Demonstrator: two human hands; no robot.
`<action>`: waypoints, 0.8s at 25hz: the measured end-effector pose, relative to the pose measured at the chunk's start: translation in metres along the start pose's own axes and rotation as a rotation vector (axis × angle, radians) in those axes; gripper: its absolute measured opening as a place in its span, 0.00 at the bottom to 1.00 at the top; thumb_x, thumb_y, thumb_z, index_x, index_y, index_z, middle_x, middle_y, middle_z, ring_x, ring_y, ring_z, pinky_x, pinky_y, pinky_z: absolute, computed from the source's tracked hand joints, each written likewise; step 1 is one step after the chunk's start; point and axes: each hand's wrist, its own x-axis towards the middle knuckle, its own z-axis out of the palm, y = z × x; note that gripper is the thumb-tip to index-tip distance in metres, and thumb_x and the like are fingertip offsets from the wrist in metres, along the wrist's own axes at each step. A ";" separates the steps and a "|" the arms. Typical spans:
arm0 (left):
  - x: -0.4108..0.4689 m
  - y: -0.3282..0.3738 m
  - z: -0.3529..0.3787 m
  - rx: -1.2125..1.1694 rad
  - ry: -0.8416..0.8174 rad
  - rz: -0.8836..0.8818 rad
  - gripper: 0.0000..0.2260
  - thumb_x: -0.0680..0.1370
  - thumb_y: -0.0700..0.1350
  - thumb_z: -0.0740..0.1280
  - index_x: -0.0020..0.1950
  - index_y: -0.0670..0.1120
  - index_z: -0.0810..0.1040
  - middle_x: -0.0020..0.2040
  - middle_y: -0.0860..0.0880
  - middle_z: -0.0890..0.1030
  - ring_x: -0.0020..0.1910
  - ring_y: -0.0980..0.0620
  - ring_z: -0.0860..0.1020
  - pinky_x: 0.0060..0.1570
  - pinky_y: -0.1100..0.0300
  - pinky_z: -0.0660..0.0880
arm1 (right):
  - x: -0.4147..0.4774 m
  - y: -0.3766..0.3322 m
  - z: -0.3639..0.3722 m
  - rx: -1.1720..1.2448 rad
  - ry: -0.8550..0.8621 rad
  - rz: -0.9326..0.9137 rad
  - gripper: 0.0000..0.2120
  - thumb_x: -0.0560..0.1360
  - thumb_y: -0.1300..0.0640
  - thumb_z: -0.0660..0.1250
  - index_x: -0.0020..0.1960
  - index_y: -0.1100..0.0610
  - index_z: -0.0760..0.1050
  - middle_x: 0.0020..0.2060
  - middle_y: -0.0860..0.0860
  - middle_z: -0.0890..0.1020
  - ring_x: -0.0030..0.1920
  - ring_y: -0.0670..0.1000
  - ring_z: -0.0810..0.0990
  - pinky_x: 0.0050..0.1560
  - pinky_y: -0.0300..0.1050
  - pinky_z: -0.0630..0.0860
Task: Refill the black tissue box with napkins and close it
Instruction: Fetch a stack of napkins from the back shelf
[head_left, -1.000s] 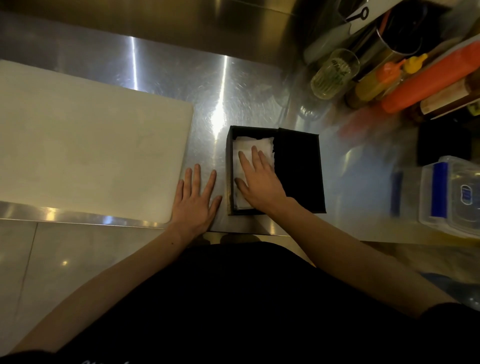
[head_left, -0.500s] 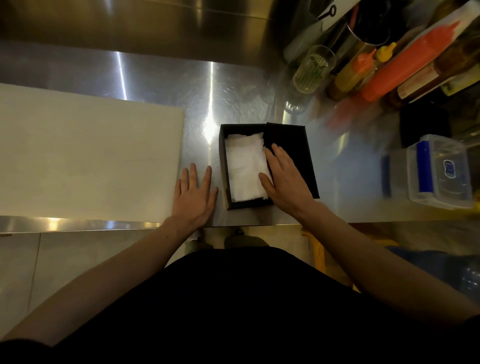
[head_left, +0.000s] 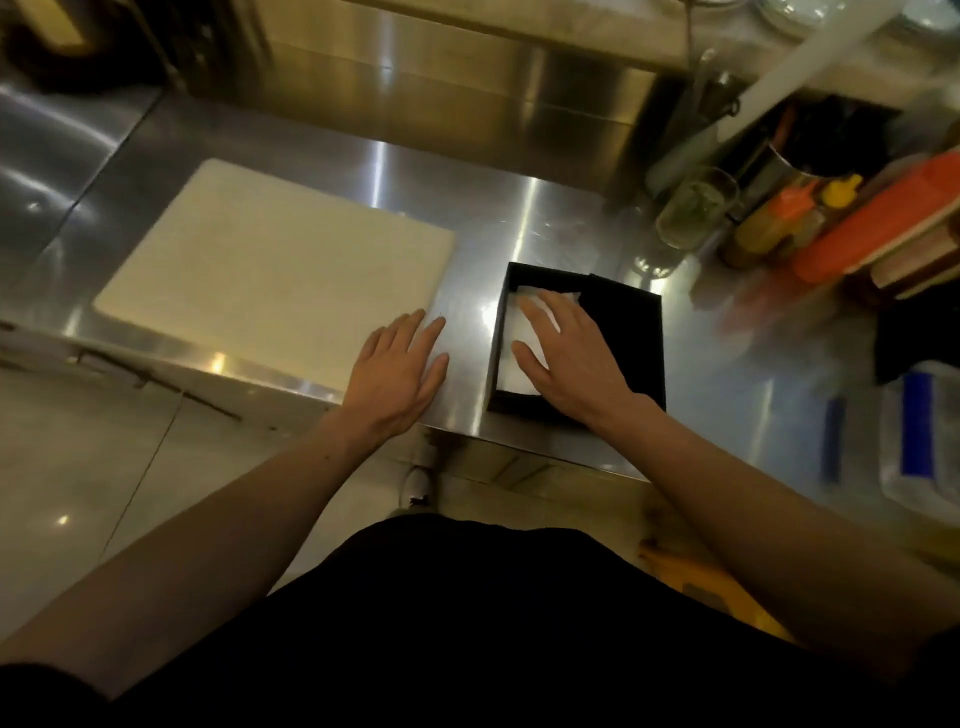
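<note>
The black tissue box (head_left: 631, 332) sits on the steel counter near its front edge, lid off. White napkins (head_left: 511, 345) lie in its left half; the right half looks dark. My right hand (head_left: 574, 358) lies flat over the napkins, fingers spread, covering much of the stack. Just left of the box, my left hand (head_left: 400, 364) rests palm down on the counter, fingers apart, holding nothing.
A pale cutting board (head_left: 270, 275) lies at the left. At the back right stand a glass (head_left: 693, 210), sauce bottles (head_left: 779, 218) and an orange object (head_left: 878, 218). A clear plastic container (head_left: 919, 441) with blue parts sits at the right. The counter edge (head_left: 519, 447) is close to me.
My right hand has moved from the box's right half back onto the napkins at the left. The view has pulled back and tilted; my left hand stays on the counter.
</note>
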 end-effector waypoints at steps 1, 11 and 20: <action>-0.009 0.002 -0.005 0.016 0.034 -0.040 0.25 0.81 0.57 0.49 0.73 0.45 0.67 0.71 0.40 0.71 0.70 0.40 0.69 0.67 0.45 0.65 | 0.003 -0.004 -0.002 0.006 -0.008 -0.044 0.26 0.81 0.46 0.57 0.75 0.56 0.62 0.73 0.60 0.66 0.73 0.60 0.63 0.71 0.56 0.62; -0.214 0.019 -0.043 0.075 0.246 -0.603 0.22 0.81 0.56 0.51 0.71 0.48 0.67 0.69 0.43 0.72 0.67 0.42 0.70 0.67 0.47 0.64 | -0.014 -0.133 0.009 0.071 -0.073 -0.711 0.24 0.79 0.48 0.57 0.71 0.59 0.68 0.67 0.63 0.72 0.66 0.64 0.72 0.64 0.59 0.70; -0.471 0.052 -0.069 0.187 0.472 -1.217 0.23 0.81 0.55 0.51 0.72 0.46 0.68 0.71 0.42 0.71 0.70 0.42 0.68 0.68 0.46 0.63 | -0.127 -0.364 0.030 0.161 -0.214 -1.308 0.25 0.78 0.45 0.57 0.71 0.56 0.68 0.66 0.60 0.73 0.65 0.62 0.72 0.65 0.57 0.70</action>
